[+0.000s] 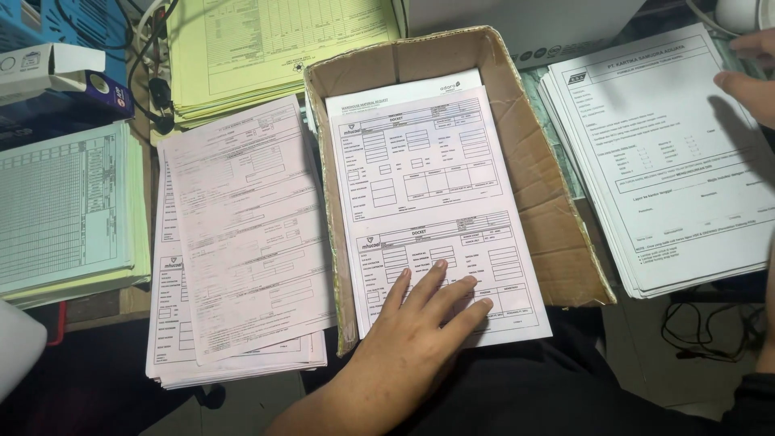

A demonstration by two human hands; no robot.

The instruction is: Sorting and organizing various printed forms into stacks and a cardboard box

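**A:** Paper covers nearly every part of the bench. Where do the hands sit?

**B:** The left hand lies flat, fingers spread and grasping nothing, on the near end of the white form sheet in the cardboard box. The right hand shows only as a few fingers at the far right edge, resting on the white stack; I cannot tell whether it grips anything.

**A:** How does that form sheet lie?

**B:** Its long axis runs away from the person, far end tucked toward the box's back wall. It tops a small pile inside the box, and the left hand is on it while the right is well apart, beyond the box's right wall.

**A:** And around the box?

**B:** Just left of the box, a pink stack with its top sheets skewed. Further left, a pale green pile of gridded sheets. Behind the box's left corner, yellow forms and dark cables. Far left behind, a small white carton.

**A:** Anything blocking?

**B:** The box's raised walls hem the sheet on both sides; its near edge hangs open toward the person.
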